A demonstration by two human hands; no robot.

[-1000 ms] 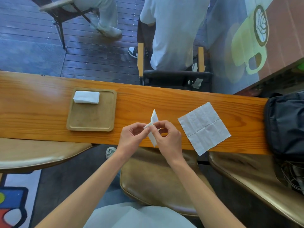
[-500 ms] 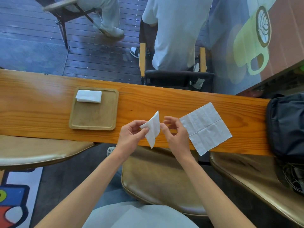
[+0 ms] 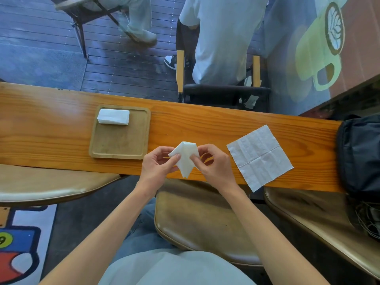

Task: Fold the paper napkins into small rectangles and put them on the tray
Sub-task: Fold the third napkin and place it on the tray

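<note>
White tissue, soft and creased: the half-folded napkin point(image 3: 186, 158) sits in the air over the desk's point(image 3: 51, 136) near edge, between tray and flat sheet. Your left hand point(image 3: 157, 168) and right hand point(image 3: 213, 166) each pinch a side, fingers narrow on the paper. Mid-fold, I'd say; next you need edges squared before pressing. One folded rectangle point(image 3: 113, 116) lies in the wooden tray's point(image 3: 120, 155) far corner. An unfolded napkin point(image 3: 260, 157) waits flat at your right.
</note>
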